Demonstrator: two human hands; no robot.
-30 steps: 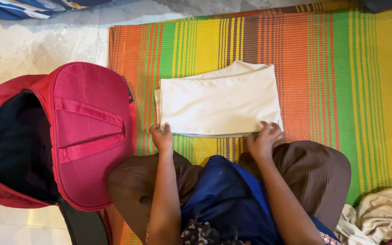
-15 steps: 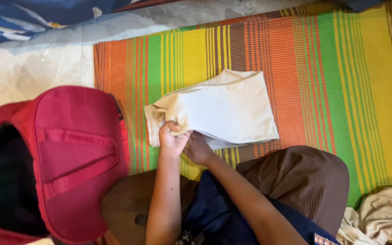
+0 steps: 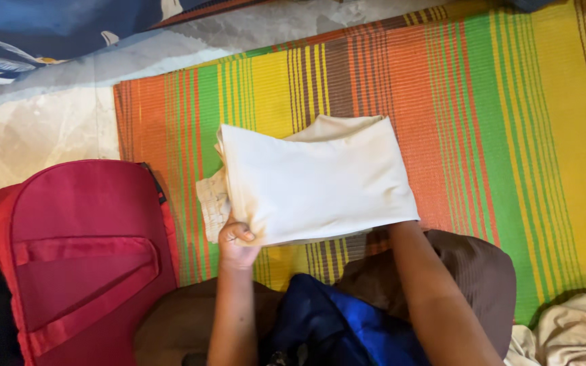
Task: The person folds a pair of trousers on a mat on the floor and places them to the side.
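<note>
A folded cream cloth (image 3: 313, 179) is lifted off the striped mat (image 3: 510, 122). My left hand (image 3: 237, 242) grips its near left corner, fingers curled over the edge. My right hand is hidden under the cloth's right side; only the forearm (image 3: 428, 291) shows reaching beneath it. The cloth seems to rest on that hidden hand. An open red bag (image 3: 83, 264) lies to the left, its flap thrown back toward me.
Pale marble floor (image 3: 28, 135) lies left of the mat. Blue patterned fabric (image 3: 49, 34) sits at the top left. Crumpled beige and dark clothing (image 3: 578, 318) lies at the bottom right. My knees in brown trousers (image 3: 469, 264) are below the cloth.
The cloth went from lying flat on the mat to being raised. My right hand slid underneath it and my left hand took its corner. The view shifted, so the bag sits lower.
</note>
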